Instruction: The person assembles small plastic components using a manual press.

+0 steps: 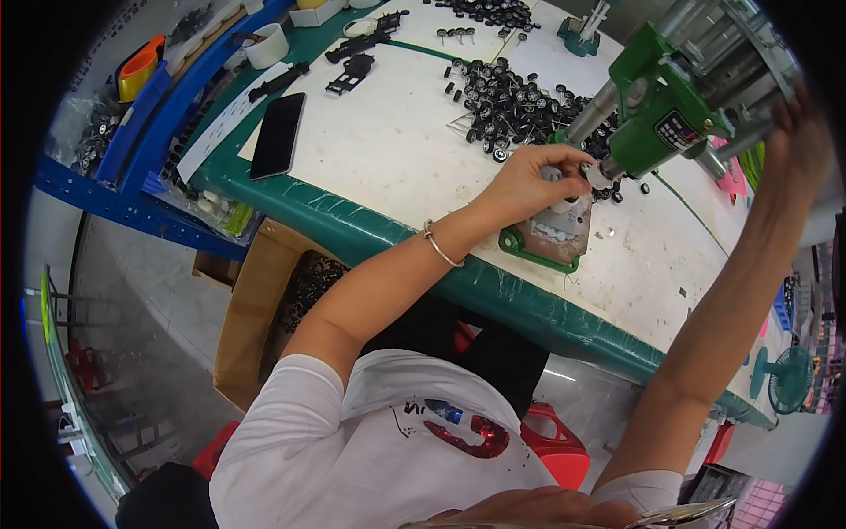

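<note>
A green hand press (650,123) with steel columns stands at the right of the table. Under its ram, my left hand (539,183) is closed in a pinch above the press base (553,240); the small piece at its fingertips is mostly hidden. Up at the far right, my right hand (804,141) is closed round the press lever (753,138), its fingers partly lost at the dark rim. Just behind the left hand lies a heap of small black wheels (502,101), some on thin metal axles.
A black phone (278,137) and black toy-car chassis (352,72) lie at the left of the white tabletop (388,141). Blue shelving (145,150) borders that side. Below the table edge is a cardboard box (240,317) of black parts. A green fan (790,379) stands far right.
</note>
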`<action>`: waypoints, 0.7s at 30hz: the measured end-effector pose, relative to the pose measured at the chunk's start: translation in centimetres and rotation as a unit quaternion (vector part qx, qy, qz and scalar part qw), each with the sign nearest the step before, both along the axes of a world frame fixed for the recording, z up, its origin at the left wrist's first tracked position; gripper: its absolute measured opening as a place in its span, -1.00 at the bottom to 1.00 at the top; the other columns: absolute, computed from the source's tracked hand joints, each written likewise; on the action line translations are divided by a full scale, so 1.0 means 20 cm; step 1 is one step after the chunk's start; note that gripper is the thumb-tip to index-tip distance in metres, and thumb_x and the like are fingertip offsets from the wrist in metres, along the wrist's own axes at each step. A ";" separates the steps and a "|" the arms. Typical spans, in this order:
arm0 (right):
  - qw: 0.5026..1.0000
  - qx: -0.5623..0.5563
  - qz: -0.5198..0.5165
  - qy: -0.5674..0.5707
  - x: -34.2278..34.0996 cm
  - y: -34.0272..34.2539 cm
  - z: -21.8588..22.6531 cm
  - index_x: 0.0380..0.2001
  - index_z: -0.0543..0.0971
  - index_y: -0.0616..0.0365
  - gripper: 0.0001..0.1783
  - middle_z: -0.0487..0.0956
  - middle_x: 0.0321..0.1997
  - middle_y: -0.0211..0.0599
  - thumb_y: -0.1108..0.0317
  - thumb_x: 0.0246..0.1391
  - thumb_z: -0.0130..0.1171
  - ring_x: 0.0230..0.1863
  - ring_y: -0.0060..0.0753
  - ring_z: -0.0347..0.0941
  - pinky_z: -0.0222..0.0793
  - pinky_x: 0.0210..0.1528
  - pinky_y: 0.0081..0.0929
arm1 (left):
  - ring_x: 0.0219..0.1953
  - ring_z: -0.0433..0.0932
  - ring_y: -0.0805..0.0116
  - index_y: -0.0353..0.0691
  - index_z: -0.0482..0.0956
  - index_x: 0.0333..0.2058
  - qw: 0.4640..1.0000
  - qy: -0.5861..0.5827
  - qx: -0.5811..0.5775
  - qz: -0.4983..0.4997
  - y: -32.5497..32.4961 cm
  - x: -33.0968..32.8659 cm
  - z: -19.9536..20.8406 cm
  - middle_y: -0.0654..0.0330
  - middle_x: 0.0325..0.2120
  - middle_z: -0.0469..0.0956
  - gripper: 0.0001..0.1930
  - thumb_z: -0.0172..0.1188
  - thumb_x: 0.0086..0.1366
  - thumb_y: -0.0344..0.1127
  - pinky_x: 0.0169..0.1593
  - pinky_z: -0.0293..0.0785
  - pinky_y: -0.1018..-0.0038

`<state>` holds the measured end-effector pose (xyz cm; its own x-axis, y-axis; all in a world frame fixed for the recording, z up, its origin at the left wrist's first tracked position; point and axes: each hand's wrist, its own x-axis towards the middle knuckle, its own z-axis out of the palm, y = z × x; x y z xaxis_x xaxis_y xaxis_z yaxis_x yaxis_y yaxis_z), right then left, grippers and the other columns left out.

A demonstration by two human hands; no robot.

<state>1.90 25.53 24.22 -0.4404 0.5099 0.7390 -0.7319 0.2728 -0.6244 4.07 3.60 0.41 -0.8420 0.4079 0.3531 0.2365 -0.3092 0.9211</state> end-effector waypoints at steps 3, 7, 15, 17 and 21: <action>0.990 -0.086 0.091 -0.063 -0.07 -0.10 0.02 -0.26 0.48 0.28 -0.78 0.50 -0.38 -0.32 0.33 0.17 0.00 -0.51 -0.61 0.36 0.28 -0.46 -0.75 | -0.43 0.45 0.57 -0.28 0.54 -0.26 0.997 -0.043 0.063 0.014 -0.03 -0.05 0.00 0.29 -0.52 0.51 -0.77 0.22 0.05 -0.43 -0.25 0.38 0.61; 0.922 -0.007 0.365 -0.133 -0.15 0.15 -0.03 -0.23 0.48 0.24 -0.75 0.50 -0.37 -0.32 0.26 0.18 -0.01 -0.45 -0.59 0.40 0.30 -0.43 -0.73 | -0.47 0.45 0.51 -0.26 0.51 -0.26 0.964 -0.190 0.186 0.029 -0.17 -0.15 -0.04 0.23 -0.50 0.51 -0.80 0.12 0.09 -0.45 -0.33 0.39 0.59; 0.964 -0.039 0.142 -0.221 0.01 0.16 -0.47 -0.15 0.48 0.12 -0.65 0.49 -0.30 -0.39 0.10 0.15 0.02 -0.37 -0.63 0.36 0.25 -0.43 -0.68 | -0.51 0.46 0.38 -0.24 0.61 -0.40 0.952 0.049 -0.265 0.145 -0.29 -0.09 -0.13 0.19 -0.54 0.48 -0.85 0.23 -0.02 -0.41 -0.36 0.41 0.50; 0.949 0.040 0.098 -0.295 0.13 0.25 -0.67 -0.19 0.51 0.12 -0.63 0.47 -0.43 -0.45 0.06 0.10 0.08 -0.48 -0.67 0.34 0.20 -0.53 -0.69 | -0.48 0.48 0.30 -0.26 0.60 -0.39 0.915 0.152 -0.340 0.154 -0.27 -0.11 -0.16 0.12 -0.49 0.48 -0.82 0.28 -0.03 -0.38 -0.33 0.43 0.45; 0.875 0.165 0.050 -0.452 0.26 0.18 -0.99 -0.26 0.55 0.11 -0.76 0.43 -0.58 -0.52 0.22 0.05 0.15 -0.62 -0.66 0.31 0.19 -0.62 -0.68 | -0.47 0.46 0.40 -0.30 0.58 -0.45 0.921 0.132 -0.326 0.166 -0.31 -0.09 -0.12 0.19 -0.41 0.49 -0.83 0.30 -0.03 -0.36 -0.34 0.43 0.49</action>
<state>7.11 29.08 4.45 -0.9510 0.2606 0.1663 -0.0105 0.5104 -0.8599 2.23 -2.60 -2.00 -0.8784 0.3407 0.3351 0.4610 0.4189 0.7823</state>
